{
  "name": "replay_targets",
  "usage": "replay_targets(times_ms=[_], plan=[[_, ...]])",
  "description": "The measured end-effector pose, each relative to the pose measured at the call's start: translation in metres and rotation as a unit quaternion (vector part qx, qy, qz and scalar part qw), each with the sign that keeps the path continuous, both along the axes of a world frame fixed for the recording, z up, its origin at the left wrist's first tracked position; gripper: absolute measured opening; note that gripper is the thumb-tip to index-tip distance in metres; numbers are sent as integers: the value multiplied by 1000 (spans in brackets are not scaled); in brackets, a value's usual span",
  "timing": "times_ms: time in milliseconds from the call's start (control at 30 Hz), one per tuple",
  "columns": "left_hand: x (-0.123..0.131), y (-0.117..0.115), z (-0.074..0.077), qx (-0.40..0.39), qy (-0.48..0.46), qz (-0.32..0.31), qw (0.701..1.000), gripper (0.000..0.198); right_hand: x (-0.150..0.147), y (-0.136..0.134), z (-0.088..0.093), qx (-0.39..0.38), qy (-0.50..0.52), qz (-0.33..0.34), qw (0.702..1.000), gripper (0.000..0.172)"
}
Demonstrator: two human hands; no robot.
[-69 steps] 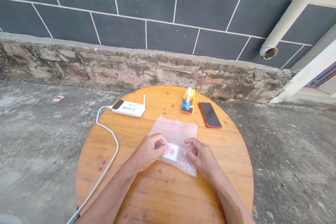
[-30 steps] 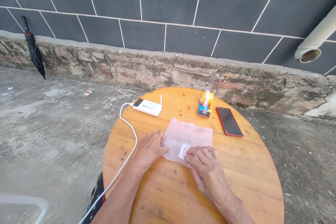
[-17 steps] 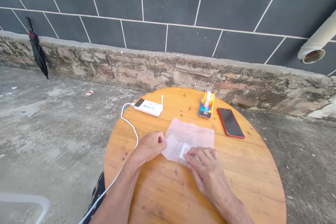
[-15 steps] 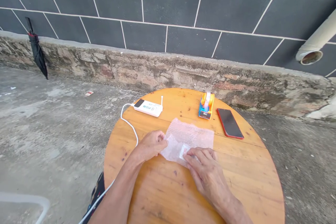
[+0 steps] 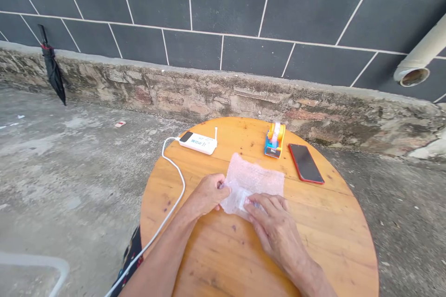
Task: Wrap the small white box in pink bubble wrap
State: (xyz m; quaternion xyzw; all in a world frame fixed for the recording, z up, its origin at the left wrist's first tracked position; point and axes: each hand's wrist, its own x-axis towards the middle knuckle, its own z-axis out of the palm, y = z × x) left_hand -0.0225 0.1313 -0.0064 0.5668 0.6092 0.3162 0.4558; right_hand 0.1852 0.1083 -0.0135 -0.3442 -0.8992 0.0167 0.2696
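A pinkish sheet of bubble wrap (image 5: 259,176) lies on the round wooden table. My left hand (image 5: 213,191) pinches its left edge, thumb against fingers, and the edge is lifted and folded inward. On the wrap sits a small white packet (image 5: 243,199) with reddish print, partly hidden by fingers. My right hand (image 5: 270,216) rests over it, fingertips closed on the packet's right side and pressing it against the wrap.
The wooden table (image 5: 216,255) bears a white power bank (image 5: 198,143) with a white cable (image 5: 183,178), a blue and yellow tape dispenser (image 5: 274,140) and a red-edged phone (image 5: 305,163). A black umbrella (image 5: 54,72) leans on the wall.
My left hand has moved right, drawing the wrap's left edge inward toward the packet. My right hand stays nearly in place on the packet.
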Motion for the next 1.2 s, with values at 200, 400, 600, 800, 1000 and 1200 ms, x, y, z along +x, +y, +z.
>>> replay_targets(times_ms=[200,400,600,800,1000,1200], plan=[[0,-2,3,-11,-27,-26,999,16,0,1,1,-9,-8,-2,1000,30],[0,-1,-4,-32,-35,-67,997,25,0,0,-1,-8,-4,-4,1000,27],[7,-1,-7,-18,-23,-63,998,20,-1,-1,-1,-1,-13,-7,1000,26],[14,-5,-6,6,-22,-48,999,15,-1,0,0,10,-17,-5,1000,27],[18,-5,-2,3,-38,-21,999,13,-1,0,2,5,-15,-1,1000,28],[21,-6,0,7,-65,-10,998,7,-1,1,2,3,-14,1,1000,27]])
